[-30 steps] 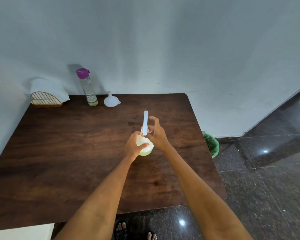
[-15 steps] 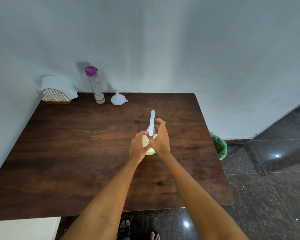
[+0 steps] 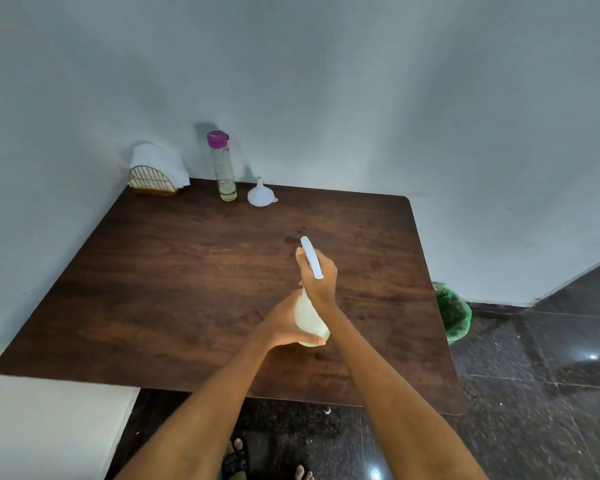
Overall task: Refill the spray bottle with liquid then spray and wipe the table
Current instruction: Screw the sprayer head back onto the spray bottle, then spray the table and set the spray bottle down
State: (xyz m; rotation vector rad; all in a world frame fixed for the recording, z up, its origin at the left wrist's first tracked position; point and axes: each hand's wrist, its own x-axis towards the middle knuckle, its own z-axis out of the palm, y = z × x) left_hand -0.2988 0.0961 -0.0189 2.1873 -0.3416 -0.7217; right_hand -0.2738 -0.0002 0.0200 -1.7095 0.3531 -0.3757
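Bottle: spray bottle (image 3: pixel 310 318) tilted over the table's (image 3: pixel 174 271) near-right part, liquid inside.
Left hand (image 3: pixel 284 327): fingers wrapped round its body.
Right hand (image 3: pixel 321 277): gripping the sprayer head (image 3: pixel 311 257).
Progress: refill looks done; spraying and wiping remain.
Far edge: refill bottle (image 3: pixel 224 168), funnel (image 3: pixel 260 195), napkins (image 3: pixel 158 164).
Room: pale walls, dark tiles, green bin (image 3: pixel 454 315) right.

The right hand (image 3: pixel 318 277) covers the neck and trigger of the spray bottle (image 3: pixel 309 318) — its base is hidden behind the left hand (image 3: pixel 284 325) — while both forearms run off the bottom edge, as do the feet (image 3: pixel 236 459) under the table (image 3: pixel 187 271).
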